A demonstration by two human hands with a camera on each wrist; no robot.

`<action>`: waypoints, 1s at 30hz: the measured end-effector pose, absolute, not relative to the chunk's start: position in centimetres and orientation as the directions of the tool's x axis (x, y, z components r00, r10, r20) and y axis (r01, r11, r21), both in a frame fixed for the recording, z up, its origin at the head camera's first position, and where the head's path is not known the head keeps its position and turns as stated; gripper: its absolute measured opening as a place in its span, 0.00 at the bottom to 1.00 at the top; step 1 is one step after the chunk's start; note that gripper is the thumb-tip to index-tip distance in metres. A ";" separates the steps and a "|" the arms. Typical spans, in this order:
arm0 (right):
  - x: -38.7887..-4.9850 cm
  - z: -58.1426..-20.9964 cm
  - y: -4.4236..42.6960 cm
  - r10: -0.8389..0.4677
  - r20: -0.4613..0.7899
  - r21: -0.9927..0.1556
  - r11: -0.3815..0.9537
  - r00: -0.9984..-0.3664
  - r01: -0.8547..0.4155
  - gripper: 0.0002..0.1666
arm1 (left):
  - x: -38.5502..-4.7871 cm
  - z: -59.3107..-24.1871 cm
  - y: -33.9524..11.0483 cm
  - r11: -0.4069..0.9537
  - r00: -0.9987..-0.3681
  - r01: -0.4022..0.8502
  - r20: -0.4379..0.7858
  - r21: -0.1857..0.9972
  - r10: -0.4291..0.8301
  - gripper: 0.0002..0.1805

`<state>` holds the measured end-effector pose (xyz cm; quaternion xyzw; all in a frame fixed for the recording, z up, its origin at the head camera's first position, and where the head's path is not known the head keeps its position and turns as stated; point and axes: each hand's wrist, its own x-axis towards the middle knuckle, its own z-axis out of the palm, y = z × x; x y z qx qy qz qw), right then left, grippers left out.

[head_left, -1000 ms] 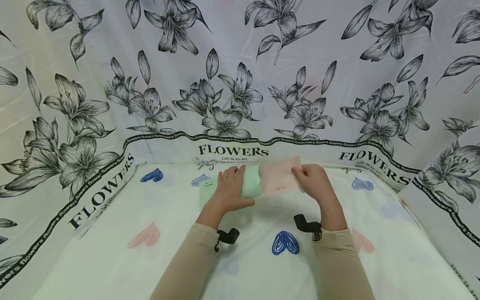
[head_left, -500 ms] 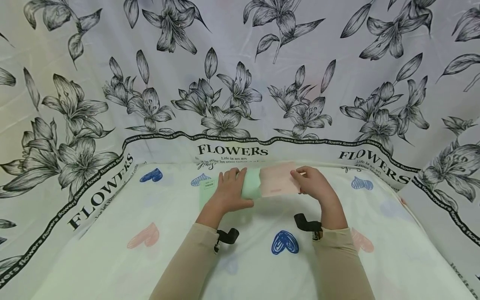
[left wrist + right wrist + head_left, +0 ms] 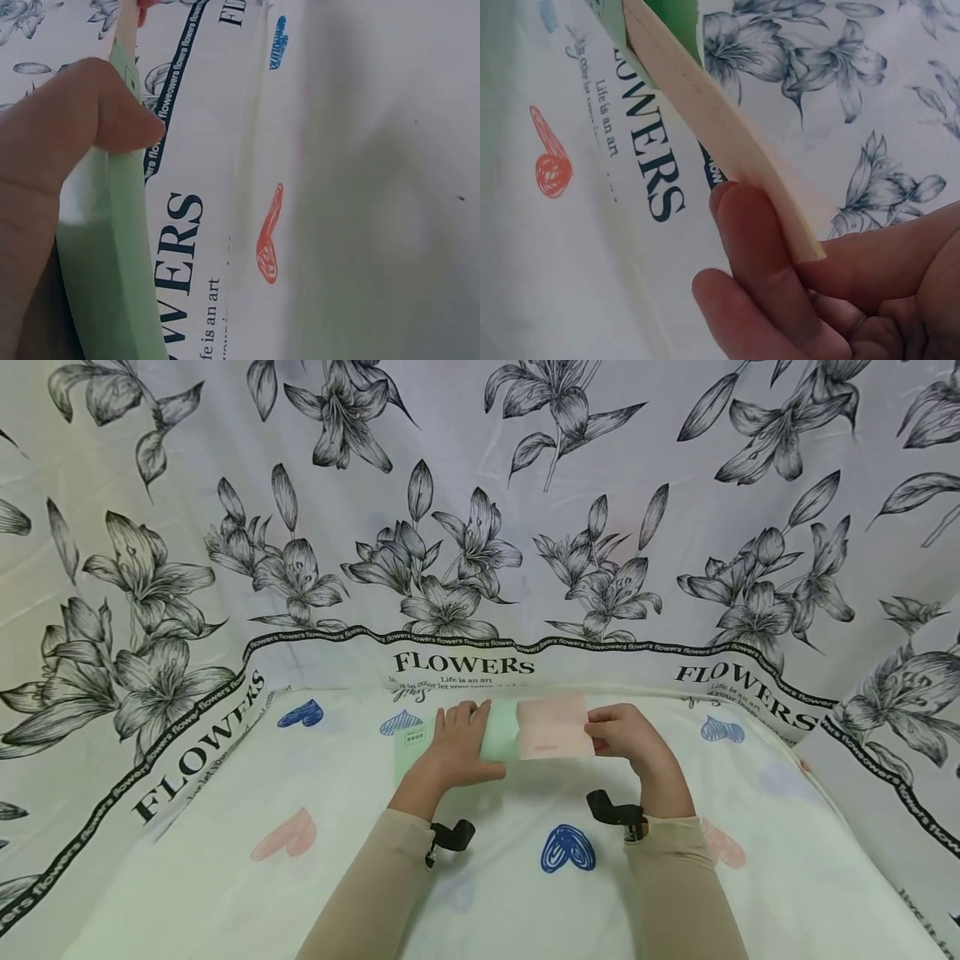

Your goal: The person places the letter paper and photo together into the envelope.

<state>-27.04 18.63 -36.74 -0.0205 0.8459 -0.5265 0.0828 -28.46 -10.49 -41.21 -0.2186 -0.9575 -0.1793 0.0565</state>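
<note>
A light green packet (image 3: 501, 731) lies across my left hand's grip above the bed-like surface. My left hand (image 3: 450, 747) holds it, with the fingers over the top and the thumb (image 3: 124, 112) on its near edge in the left wrist view. Out of the packet's right end sticks a pale pink stack of paper (image 3: 553, 727), which looks thin and layered in the right wrist view. My right hand (image 3: 630, 735) pinches the stack's outer end between thumb and fingers (image 3: 761, 247). The stack's inner part is hidden inside the packet.
Beneath the hands spreads a white cloth (image 3: 510, 902) printed with blue and pink hearts. A white curtain (image 3: 525, 560) with black flower drawings stands behind and on both sides. Black wrist mounts (image 3: 453, 835) sit on both sleeves.
The pink stack's outer end has dropped and shifted slightly left, with a little less of it showing. My right fingers have moved from its upper corner down its outer edge. The left hand stays nearly still.
</note>
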 end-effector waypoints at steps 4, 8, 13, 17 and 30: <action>-27.3 -36.7 18.7 -0.119 -0.116 -0.912 0.407 -0.986 0.058 0.27 | -28.5 -41.1 -10.5 0.840 -0.888 0.459 0.183 0.290 0.422 0.65; -27.4 -36.7 18.6 -0.123 -0.108 -0.919 0.390 -0.987 0.052 0.26 | -28.5 -41.1 -10.2 0.838 -0.880 0.472 0.197 0.274 0.432 0.66; -27.2 -36.9 18.4 -0.133 -0.094 -0.917 0.398 -0.987 0.034 0.23 | -28.4 -41.3 -9.5 0.829 -0.871 0.490 0.196 0.270 0.451 0.65; -27.3 -37.5 17.4 -0.152 -0.072 -0.923 0.385 -0.986 0.008 0.21 | -27.9 -41.1 -9.4 0.831 -0.873 0.485 0.206 0.274 0.441 0.63; -27.6 -38.2 15.8 -0.186 -0.101 -0.923 0.383 -0.977 0.023 0.20 | -28.0 -41.1 -9.7 0.805 -0.831 0.544 0.281 0.237 0.480 0.62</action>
